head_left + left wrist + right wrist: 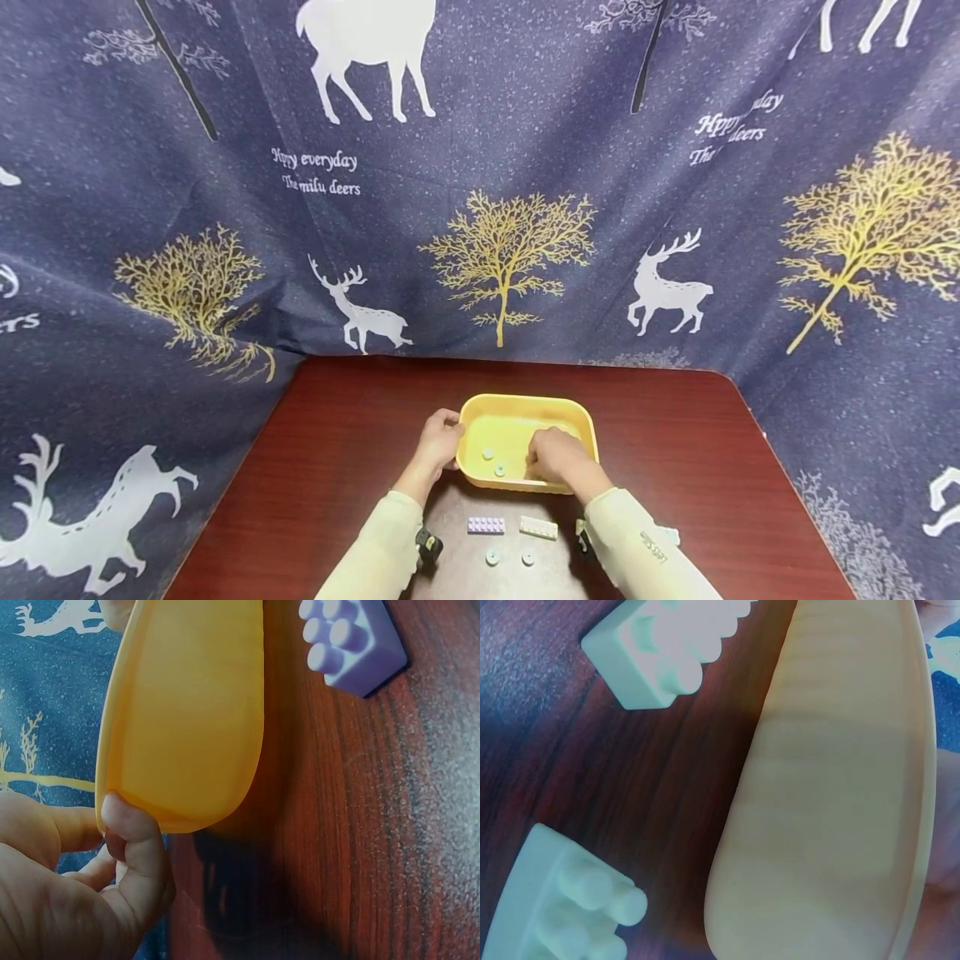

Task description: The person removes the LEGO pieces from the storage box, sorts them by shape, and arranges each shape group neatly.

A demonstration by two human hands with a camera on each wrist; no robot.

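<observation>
A yellow plastic bin (525, 408) stands on the table, its outer wall (195, 712) filling much of the left wrist view. My left hand (438, 442) grips the rim at the bin's left end, thumb (131, 817) against the wall. Inside the bin, my right hand (561, 456) reaches down toward the floor. Its fingertips are hidden, so anything between them cannot be seen. Two small round pale pieces, one (488, 454) behind the other (499, 472), lie in the bin to the left of that hand.
In front of the bin lie a purple studded toy brick (486, 526) and a white one (538, 528). Two round pale pieces (492, 557) (528, 559) are nearer me. Another pale brick (667, 536) shows partly behind my right sleeve. A patterned cloth (375, 250) hangs behind the table.
</observation>
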